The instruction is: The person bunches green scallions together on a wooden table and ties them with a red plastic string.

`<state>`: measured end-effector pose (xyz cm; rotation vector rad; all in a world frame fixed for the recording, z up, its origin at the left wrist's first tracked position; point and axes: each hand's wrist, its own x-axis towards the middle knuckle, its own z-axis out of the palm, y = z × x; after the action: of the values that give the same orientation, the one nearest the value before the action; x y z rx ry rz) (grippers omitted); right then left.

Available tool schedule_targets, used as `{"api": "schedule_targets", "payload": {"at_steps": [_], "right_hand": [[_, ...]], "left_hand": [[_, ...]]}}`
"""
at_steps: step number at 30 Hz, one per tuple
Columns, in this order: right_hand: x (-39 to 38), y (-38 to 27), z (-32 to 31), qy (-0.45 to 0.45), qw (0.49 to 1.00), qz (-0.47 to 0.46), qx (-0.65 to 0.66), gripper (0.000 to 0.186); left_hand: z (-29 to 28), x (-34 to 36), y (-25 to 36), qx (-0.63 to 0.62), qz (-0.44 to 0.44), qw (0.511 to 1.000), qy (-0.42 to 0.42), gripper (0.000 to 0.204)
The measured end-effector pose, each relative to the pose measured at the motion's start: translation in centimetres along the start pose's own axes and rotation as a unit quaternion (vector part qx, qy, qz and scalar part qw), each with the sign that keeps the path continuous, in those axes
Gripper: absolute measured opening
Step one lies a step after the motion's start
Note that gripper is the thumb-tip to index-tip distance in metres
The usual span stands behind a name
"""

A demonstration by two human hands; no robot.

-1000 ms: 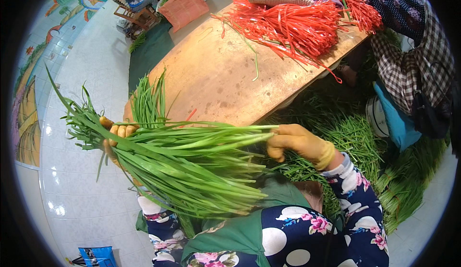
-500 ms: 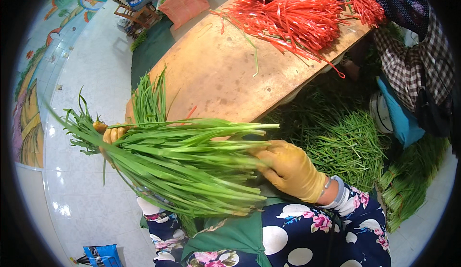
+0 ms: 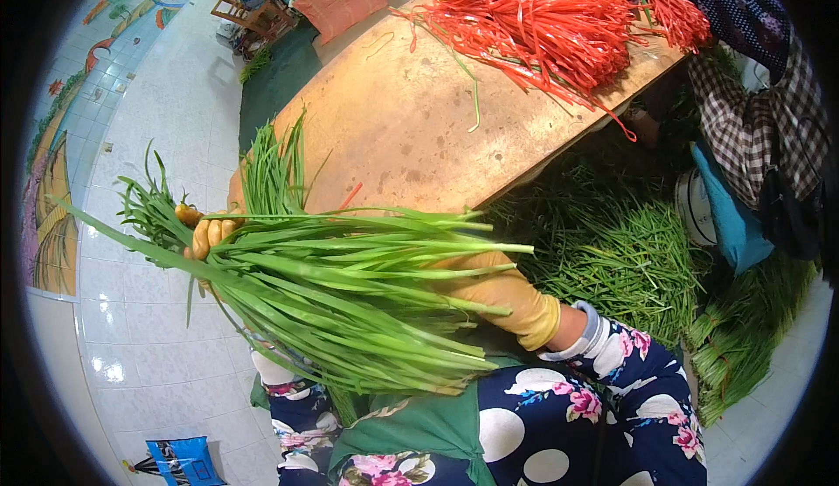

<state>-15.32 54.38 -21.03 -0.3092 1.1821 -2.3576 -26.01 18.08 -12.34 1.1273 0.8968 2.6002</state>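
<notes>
Head view: yellow-gloved left hand (image 3: pixel 211 234) grips long green leafy bundle (image 3: pixel 341 289), pointing toward three-to-four o'clock. Yellow-gloved right hand (image 3: pixel 491 288) is nearer its ends, grip hidden.

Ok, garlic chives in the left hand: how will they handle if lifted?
Probably springy, not limp: the garlic chives reach nearly straight out from the left hand. Likely to shed strands: their pale ends fan apart. Perhaps easily creased: the leaves look thin.

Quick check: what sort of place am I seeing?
Probably a produce-sorting room: heaped green leaves lie beside a wooden table, red strips are piled on it, and the left hand holds a leafy bunch.
</notes>
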Motion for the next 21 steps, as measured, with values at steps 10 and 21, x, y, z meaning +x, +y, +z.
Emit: {"api": "schedule_targets", "payload": {"at_steps": [10, 21], "right_hand": [[-5.1, 1.7, -6.1, 0.163, 0.791, -0.130, -0.575, 0.015], [-5.7, -2.0, -4.0, 0.011, 0.884, -0.166, -0.438, 0.039]], "left_hand": [[-1.2, -1.2, -1.2, 0.197, 0.167, 0.893, 0.369, 0.017], [0.9, 0.8, -2.3, 0.013, 0.084, 0.990, 0.116, 0.013]]}}
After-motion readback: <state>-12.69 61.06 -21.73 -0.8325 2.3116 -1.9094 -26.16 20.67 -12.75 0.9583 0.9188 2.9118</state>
